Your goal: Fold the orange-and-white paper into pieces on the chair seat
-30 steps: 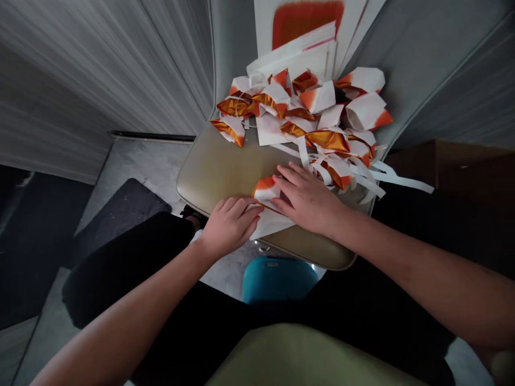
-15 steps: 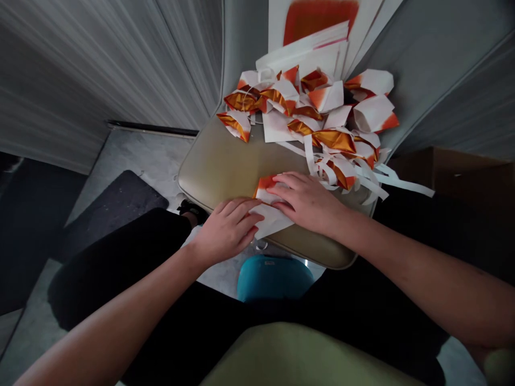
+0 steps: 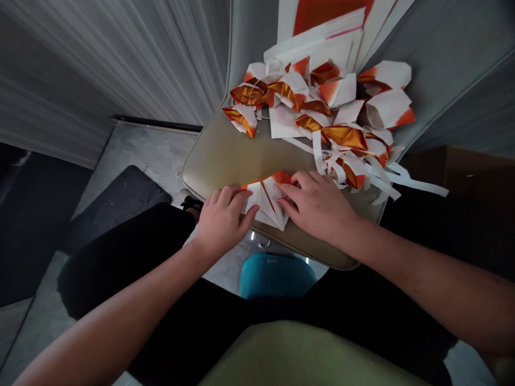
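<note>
A folded sheet of white and orange paper (image 3: 263, 203) rests on the front part of a beige chair seat (image 3: 225, 150). Two folded flaps meet along a slit at its middle, and orange shows along its far edge. My left hand (image 3: 225, 214) has its fingers and thumb closed on the paper's left side. On the right side, my right hand (image 3: 317, 203) grips the paper between thumb and fingers. Beyond my hands lies a pile of folded orange, gold and white paper pieces (image 3: 344, 136), several with white strips (image 3: 418, 185) trailing off to the right.
Flat white sheets with an orange patch (image 3: 333, 32) lean against the chair back. Under the seat's front edge is a blue rounded object (image 3: 277, 276). A brown cardboard box (image 3: 475, 166) stands at the right. A dark mat (image 3: 124, 201) lies on the grey floor at the left.
The paper has gone from partly covered to spread between my hands, with its central slit showing. My hands have moved further apart, and the view has shifted slightly.
</note>
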A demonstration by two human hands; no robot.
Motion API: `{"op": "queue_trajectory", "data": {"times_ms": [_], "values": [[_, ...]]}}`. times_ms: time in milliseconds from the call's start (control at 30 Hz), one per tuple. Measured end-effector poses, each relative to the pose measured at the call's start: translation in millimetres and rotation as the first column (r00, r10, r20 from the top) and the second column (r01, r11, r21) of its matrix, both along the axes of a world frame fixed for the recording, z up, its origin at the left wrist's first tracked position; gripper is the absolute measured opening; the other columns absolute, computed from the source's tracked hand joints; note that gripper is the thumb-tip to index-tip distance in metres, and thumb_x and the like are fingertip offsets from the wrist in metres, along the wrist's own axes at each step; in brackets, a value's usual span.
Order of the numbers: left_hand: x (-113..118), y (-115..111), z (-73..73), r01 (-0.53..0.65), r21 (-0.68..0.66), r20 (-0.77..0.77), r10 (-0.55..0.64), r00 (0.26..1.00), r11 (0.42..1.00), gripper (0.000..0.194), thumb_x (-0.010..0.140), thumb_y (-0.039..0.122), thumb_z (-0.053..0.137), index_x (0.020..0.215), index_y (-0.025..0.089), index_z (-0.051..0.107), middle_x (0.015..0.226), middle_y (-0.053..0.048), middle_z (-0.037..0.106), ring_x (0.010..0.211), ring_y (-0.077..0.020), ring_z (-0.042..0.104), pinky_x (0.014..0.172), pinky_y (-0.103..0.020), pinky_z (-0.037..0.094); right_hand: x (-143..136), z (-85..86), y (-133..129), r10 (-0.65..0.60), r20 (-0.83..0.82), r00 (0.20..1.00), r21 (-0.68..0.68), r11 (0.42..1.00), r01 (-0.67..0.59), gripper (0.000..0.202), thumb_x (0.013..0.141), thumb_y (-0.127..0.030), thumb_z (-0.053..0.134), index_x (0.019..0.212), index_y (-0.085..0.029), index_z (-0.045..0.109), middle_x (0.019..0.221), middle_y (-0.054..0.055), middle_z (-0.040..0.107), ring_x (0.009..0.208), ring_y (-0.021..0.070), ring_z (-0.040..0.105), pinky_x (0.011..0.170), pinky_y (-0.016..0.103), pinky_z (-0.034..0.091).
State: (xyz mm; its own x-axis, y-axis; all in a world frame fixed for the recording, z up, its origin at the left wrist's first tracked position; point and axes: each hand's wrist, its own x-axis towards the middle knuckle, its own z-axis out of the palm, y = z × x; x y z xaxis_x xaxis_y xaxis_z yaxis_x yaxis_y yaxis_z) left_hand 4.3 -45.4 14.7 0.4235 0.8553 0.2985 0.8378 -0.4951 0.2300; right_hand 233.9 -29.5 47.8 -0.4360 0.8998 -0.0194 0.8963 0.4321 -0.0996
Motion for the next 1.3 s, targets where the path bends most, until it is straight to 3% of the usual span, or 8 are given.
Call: {"op": "queue_trajectory", "data": {"times_ms": [133, 233, 467, 733, 867, 1033, 1300], "values": [[0, 5, -5.9, -0.043, -0.013, -0.006, 0.042, 0.999, 0.999, 0.028, 0.1, 0.035, 0.055, 0.118, 0.017, 0.067, 0.125, -0.013, 0.069, 0.108, -0.0299, 0.066, 0.092, -0.046, 0.054, 0, -1.6, -2, 0.009, -0.037, 0.999, 0.023, 1.0, -0.008, 0.03, 0.102, -0.03, 0.052, 0.118, -0.017, 0.073, 0.118, 0.016, 0.067, 0.108, 0.0313, 0.056, 0.087, 0.044, 0.04], [0, 7, -9.7, -0.058, 0.018, -0.007, 0.058, 0.998, 0.998, 0.032, 0.099, 0.04, 0.059, 0.12, 0.017, 0.066, 0.128, -0.015, 0.068, 0.108, -0.0313, 0.065, 0.093, -0.047, 0.052, 2, -2.7, 1, 0.077, -0.09, 0.993, 0.028, 0.997, -0.074, 0.027, 0.101, -0.029, 0.053, 0.113, -0.017, 0.074, 0.129, 0.017, 0.066, 0.12, 0.0339, 0.053, 0.092, 0.047, 0.041], [-3, 10, -14.9, -0.05, 0.017, -0.013, 0.05, 0.999, 0.999, 0.049, 0.095, 0.051, 0.063, 0.129, 0.017, 0.065, 0.127, -0.016, 0.067, 0.108, -0.0338, 0.062, 0.091, -0.049, 0.051, 5, -1.9, 2, 0.082, -0.098, 0.992, -0.013, 0.996, -0.084, 0.028, 0.101, -0.031, 0.054, 0.114, -0.015, 0.073, 0.116, 0.015, 0.07, 0.108, 0.0329, 0.058, 0.087, 0.046, 0.042], [-4, 15, -13.9, -0.052, 0.073, -0.009, 0.052, 0.999, 0.996, 0.037, 0.096, 0.043, 0.063, 0.12, 0.016, 0.072, 0.121, -0.014, 0.07, 0.101, -0.0303, 0.064, 0.088, -0.045, 0.053, 4, -3.7, 1, 0.073, -0.087, 0.994, 0.0, 0.997, -0.073, 0.027, 0.1, -0.032, 0.057, 0.112, -0.014, 0.073, 0.119, 0.016, 0.069, 0.112, 0.0327, 0.057, 0.089, 0.045, 0.042], [-5, 18, -15.0, -0.061, 0.078, 0.009, 0.06, 0.998, 0.995, 0.032, 0.097, 0.041, 0.062, 0.117, 0.019, 0.074, 0.117, -0.011, 0.072, 0.098, -0.0286, 0.065, 0.087, -0.044, 0.052, 6, -13.4, 3, 0.15, -0.144, 0.978, 0.059, 0.988, -0.143, 0.027, 0.1, -0.031, 0.056, 0.115, -0.015, 0.072, 0.132, 0.016, 0.067, 0.121, 0.0329, 0.055, 0.093, 0.046, 0.042], [-7, 21, -15.7, -0.041, 0.101, 0.015, 0.04, 0.999, 0.994, 0.028, 0.099, 0.041, 0.06, 0.113, 0.021, 0.075, 0.114, -0.01, 0.074, 0.096, -0.0266, 0.067, 0.084, -0.042, 0.052, 7, -19.6, 9, 0.244, -0.243, 0.939, 0.05, 0.97, -0.239, 0.031, 0.102, -0.03, 0.052, 0.123, -0.015, 0.07, 0.13, 0.015, 0.068, 0.122, 0.0315, 0.057, 0.096, 0.045, 0.045], [-8, 35, -14.5, 0.013, 0.051, 0.049, -0.016, 0.999, 0.999, 0.032, 0.103, 0.044, 0.054, 0.116, 0.024, 0.077, 0.11, -0.01, 0.072, 0.097, -0.0249, 0.064, 0.083, -0.041, 0.05, 8, -7.8, 30, 0.129, -0.387, 0.913, 0.009, 0.991, -0.136, 0.036, 0.101, -0.025, 0.049, 0.131, -0.017, 0.067, 0.12, 0.011, 0.074, 0.108, 0.0264, 0.068, 0.091, 0.04, 0.051]]}}
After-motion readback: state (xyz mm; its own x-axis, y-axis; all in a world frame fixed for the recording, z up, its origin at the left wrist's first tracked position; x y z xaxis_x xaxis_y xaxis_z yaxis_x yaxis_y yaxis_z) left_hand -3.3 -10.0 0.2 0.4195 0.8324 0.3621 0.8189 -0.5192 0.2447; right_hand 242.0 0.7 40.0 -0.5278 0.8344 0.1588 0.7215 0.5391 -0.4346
